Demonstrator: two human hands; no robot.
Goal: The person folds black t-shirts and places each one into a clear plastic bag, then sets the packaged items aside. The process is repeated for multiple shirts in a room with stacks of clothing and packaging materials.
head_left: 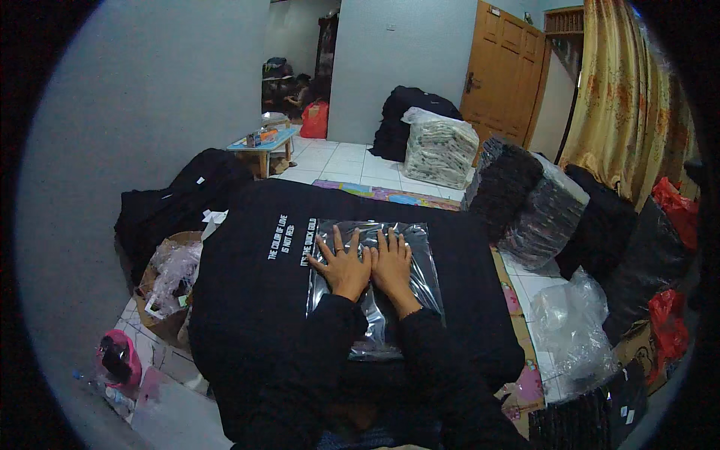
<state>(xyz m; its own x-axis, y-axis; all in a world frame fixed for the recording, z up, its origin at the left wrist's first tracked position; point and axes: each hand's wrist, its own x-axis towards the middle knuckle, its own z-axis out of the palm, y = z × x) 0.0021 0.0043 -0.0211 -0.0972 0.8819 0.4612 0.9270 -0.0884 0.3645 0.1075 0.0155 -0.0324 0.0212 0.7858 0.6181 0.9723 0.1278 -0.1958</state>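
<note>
Near the middle of the frame, a clear plastic bag (pixel 421 259) lies flat on a broad spread of black cloth (pixel 251 315), just right of some white lettering (pixel 279 238) printed on that cloth. Both hands rest palm down on the upper half of the bag: the left hand (pixel 345 268) has its fingers fanned wide, while the right hand (pixel 392 268) is flatter, its fingers a little apart and pointing toward the upper edge. The two thumbs come side by side, touching or nearly so, and neither hand pinches anything. Shiny creases run down the bag between the black sleeves (pixel 330 330) toward its lower edge; whether something dark is folded inside or the cloth merely shows through, I cannot tell. The step in hand seems to be pressing and smoothing the plastic flat, perhaps pushing air out. From this position, the next move would call for even pressure as the palms slide apart or down over the creased part, then a clean lift so the slick film does not drag along. At right, wrapped stacks (pixel 502 180) and a crumpled heap of clear plastic (pixel 574 330) sit well apart from the hands; a cardboard box (pixel 145 311) stands at left.
</note>
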